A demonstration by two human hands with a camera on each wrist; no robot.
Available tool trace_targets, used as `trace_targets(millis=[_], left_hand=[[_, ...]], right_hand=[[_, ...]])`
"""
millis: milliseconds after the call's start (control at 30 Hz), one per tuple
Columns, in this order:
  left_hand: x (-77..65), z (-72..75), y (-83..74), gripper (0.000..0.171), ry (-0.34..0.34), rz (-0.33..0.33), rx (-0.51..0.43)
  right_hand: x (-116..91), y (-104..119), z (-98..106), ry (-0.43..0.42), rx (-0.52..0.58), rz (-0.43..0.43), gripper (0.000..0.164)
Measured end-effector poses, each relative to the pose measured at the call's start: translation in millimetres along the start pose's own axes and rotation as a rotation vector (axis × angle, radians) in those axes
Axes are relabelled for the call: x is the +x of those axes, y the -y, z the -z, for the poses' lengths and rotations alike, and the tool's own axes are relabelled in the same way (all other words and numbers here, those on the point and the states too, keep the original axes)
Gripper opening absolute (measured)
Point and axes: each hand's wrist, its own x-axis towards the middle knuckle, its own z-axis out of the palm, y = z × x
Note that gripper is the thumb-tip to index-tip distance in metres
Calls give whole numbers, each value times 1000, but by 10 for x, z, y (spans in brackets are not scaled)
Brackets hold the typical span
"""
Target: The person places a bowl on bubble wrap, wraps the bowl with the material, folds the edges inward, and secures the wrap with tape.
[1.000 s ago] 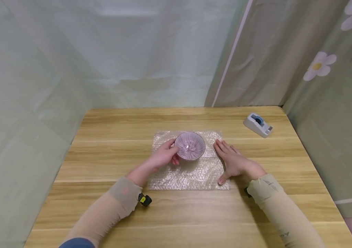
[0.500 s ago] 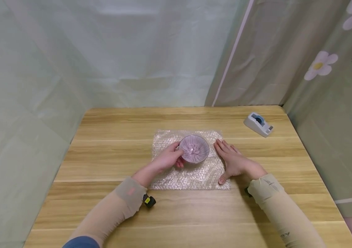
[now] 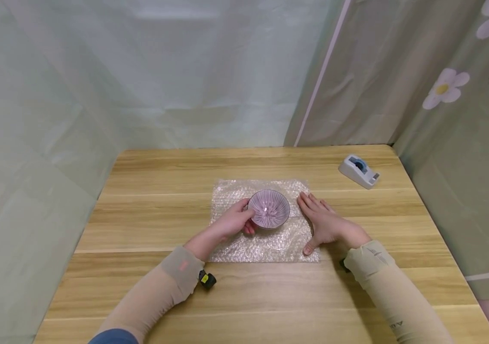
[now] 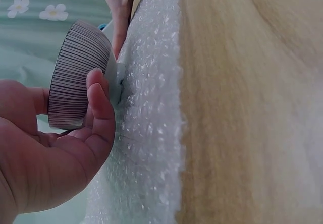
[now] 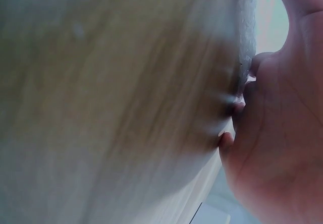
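Observation:
A bowl (image 3: pixel 269 210) with fine purple stripes stands over the middle of a bubble wrap sheet (image 3: pixel 266 248). My left hand (image 3: pixel 232 220) grips its left side, thumb at the rim and fingers curled beneath. From the left wrist view, the bowl's striped outer wall (image 4: pixel 75 77) shows, with its foot at or very near the wrap; I cannot tell whether they touch. Spread out, my right hand (image 3: pixel 325 225) rests on the wrap's right edge with straight fingers. In the right wrist view its palm (image 5: pixel 282 118) is close up and the fingertips meet the surface.
A grey tape dispenser (image 3: pixel 358 171) with a blue core sits at the back right of the wooden table (image 3: pixel 149 205). Hanging curtains (image 3: pixel 210 86) enclose the table at the back and both sides.
My left hand has shifted the bowl slightly right and toward me over the wrap, mostly in the first half second. The right hand has kept its place.

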Motion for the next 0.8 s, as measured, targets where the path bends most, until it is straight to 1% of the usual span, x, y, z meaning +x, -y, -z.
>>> trace_targets(millis=[400,633,800], left_hand=[[4,40,52,53,24,-12,-24],[-8,66,56,57,48,-1,-36],[-20,87,64,60,64,29,-66]], right_hand=[[17,-4,-18,-2,-3,2,158],[13,0,-11,1,-4,1,158],[1,18,9,2,-2,-1,157]])
